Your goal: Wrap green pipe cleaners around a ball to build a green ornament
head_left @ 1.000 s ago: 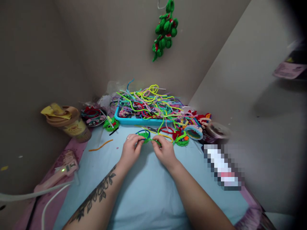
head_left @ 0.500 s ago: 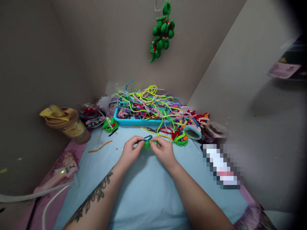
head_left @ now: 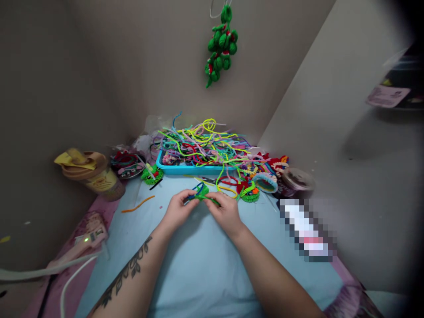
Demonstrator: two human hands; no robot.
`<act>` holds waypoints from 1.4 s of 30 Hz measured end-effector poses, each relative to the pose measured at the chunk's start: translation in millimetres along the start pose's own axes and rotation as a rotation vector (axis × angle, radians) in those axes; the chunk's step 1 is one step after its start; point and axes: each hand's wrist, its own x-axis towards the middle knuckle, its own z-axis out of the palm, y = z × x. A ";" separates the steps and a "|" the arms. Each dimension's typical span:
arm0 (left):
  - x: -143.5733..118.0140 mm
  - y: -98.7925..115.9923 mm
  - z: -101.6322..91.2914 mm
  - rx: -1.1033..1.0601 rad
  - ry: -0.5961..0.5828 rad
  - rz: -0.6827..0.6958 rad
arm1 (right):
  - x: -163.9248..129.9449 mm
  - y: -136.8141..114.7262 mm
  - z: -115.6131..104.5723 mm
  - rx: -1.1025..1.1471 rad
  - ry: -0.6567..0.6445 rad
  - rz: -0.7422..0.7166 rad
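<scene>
Both hands meet over the light blue table surface (head_left: 198,269), pinching a small green and blue pipe-cleaner piece (head_left: 200,193) between them. My left hand (head_left: 177,209) grips its left end with thumb and fingers. Its right end sits in the fingertips of my right hand (head_left: 223,212). The piece is held just above the table, in front of a blue tray (head_left: 185,168) heaped with pipe cleaners of many colours (head_left: 202,143).
Finished green and red pipe-cleaner figures (head_left: 249,192) lie right of the hands, another green one (head_left: 151,174) to the left. An orange pipe cleaner (head_left: 137,204), a tan lidded cup (head_left: 91,174) and a pink glue gun (head_left: 82,243) sit at left. A green ornament (head_left: 218,46) hangs on the wall.
The hands have turned and squeezed the green piece; it now looks flatter and more folded than the open loop seen a second ago. The view shifted slightly.
</scene>
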 end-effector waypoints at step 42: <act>-0.7 4.4 -3.4 0.011 -0.226 -0.153 | 9.8 4.8 -7.0 0.177 -0.125 0.057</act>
